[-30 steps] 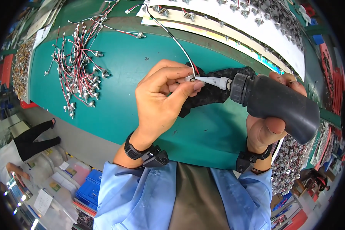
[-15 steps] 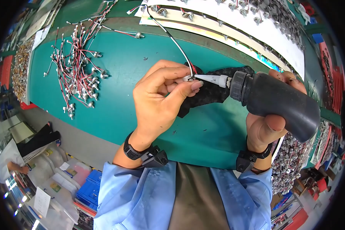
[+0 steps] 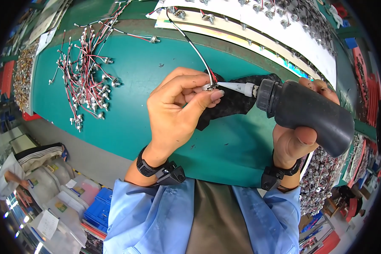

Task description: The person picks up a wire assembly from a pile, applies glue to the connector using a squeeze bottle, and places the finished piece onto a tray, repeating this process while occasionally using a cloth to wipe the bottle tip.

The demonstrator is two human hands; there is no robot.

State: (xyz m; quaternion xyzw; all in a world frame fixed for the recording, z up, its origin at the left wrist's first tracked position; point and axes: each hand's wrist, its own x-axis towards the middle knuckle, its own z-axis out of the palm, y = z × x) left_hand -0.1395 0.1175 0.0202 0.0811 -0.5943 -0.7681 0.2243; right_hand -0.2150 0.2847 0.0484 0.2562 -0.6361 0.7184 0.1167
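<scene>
Between the thumb and fingers of my left hand (image 3: 171,106) sits a small metal wired component (image 3: 210,87), mostly covered by the fingertips. Its red, black and white wires (image 3: 189,40) run up and away toward the far edge of the table. My right hand (image 3: 291,142) is wrapped round a dark squeeze bottle (image 3: 315,112), held tilted on its side. The bottle's white tapered nozzle (image 3: 240,88) points left, its tip at the component beside my left fingertips. A black cloth (image 3: 230,103) lies on the green table beneath the nozzle.
A heap of wired metal components (image 3: 86,80) covers the left of the green tabletop (image 3: 131,89). White boards (image 3: 249,27) with rows of metal parts stand at the back right. Many small parts (image 3: 319,182) are massed at right. Another person's hand (image 3: 15,178) shows at lower left.
The bottle and my right hand have shifted very slightly right, and the wires have swung a little right. At lower left the other person's arms have moved. My left hand keeps its grip.
</scene>
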